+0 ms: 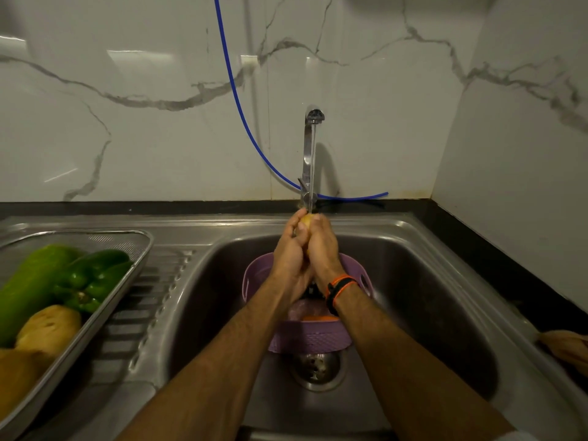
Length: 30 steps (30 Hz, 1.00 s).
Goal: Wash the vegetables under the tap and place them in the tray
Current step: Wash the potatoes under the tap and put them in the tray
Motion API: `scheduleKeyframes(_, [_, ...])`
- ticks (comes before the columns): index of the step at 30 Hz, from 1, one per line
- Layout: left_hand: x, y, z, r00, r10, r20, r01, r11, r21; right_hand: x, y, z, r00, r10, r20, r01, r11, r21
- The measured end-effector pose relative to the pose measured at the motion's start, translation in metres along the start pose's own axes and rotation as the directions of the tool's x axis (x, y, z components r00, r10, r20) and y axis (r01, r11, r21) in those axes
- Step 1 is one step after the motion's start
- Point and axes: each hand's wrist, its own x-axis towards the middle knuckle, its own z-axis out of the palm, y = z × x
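Observation:
Both my hands are wrapped around a small yellowish vegetable (307,220) under the running water of the tap (311,148). My left hand (291,249) grips it from the left and my right hand (323,246) from the right; only the vegetable's top shows between the fingers. Below the hands, a purple basket (310,340) stands in the sink (423,281) with something orange (319,317) inside. On the left drainboard, a steel mesh tray (140,249) holds a green gourd (30,284), a green capsicum (92,278) and potatoes (47,329).
A blue hose (237,100) hangs down the marble wall and lies behind the tap. The sink drain (315,367) shows below the basket. A brownish object (564,346) lies on the dark counter at the right edge.

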Motion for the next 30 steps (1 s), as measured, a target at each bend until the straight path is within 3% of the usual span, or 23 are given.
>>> scheduleKeyframes(4, [0.0, -0.001, 0.001, 1.0, -0.014, 0.001, 0.014, 0.998, -0.066, -0.006, 0.004, 0.006, 0.995, -0.075, 0.06, 0.087, 0.971, -0.224])
scheduleKeyframes(9, [0.005, 0.004, -0.007, 0.988, -0.137, 0.077, 0.153, 0.947, -0.281, -0.007, 0.001, 0.008, 0.988, -0.099, 0.122, 0.129, 0.955, -0.267])
scheduleKeyframes(12, [0.008, -0.001, -0.003, 0.988, -0.13, 0.079, 0.145, 0.963, -0.229, -0.001, -0.01, -0.006, 0.991, -0.11, 0.072, 0.123, 0.97, -0.21])
scheduleKeyframes(16, [0.001, 0.004, 0.004, 0.996, -0.079, 0.041, 0.085, 0.982, -0.168, -0.017, -0.003, 0.003, 0.975, -0.124, 0.185, 0.169, 0.953, -0.251])
scheduleKeyframes(18, [0.001, 0.008, -0.002, 0.994, -0.111, 0.001, 0.109, 0.972, -0.207, -0.016, -0.001, 0.008, 0.976, -0.076, 0.203, 0.13, 0.955, -0.267])
scheduleKeyframes(21, [0.001, 0.008, -0.008, 0.989, -0.138, 0.061, 0.148, 0.965, -0.215, -0.003, -0.008, 0.007, 0.99, -0.078, 0.12, 0.104, 0.968, -0.227])
scheduleKeyframes(24, [-0.001, 0.007, 0.001, 0.984, -0.177, 0.016, 0.175, 0.943, -0.283, -0.008, -0.002, 0.007, 0.981, -0.139, 0.138, 0.166, 0.962, -0.217])
scheduleKeyframes(25, [-0.001, 0.008, 0.0, 0.992, -0.127, -0.019, 0.121, 0.972, -0.201, -0.013, 0.002, 0.01, 0.977, -0.137, 0.165, 0.175, 0.953, -0.245])
scheduleKeyframes(27, [0.003, 0.011, -0.002, 0.995, -0.095, -0.04, 0.085, 0.974, -0.21, -0.012, 0.006, 0.016, 0.976, -0.096, 0.193, 0.149, 0.947, -0.284])
scheduleKeyframes(30, [-0.004, 0.012, -0.004, 0.999, -0.04, -0.014, 0.04, 0.998, 0.05, -0.003, 0.001, 0.015, 0.99, -0.073, 0.124, 0.1, 0.97, -0.222])
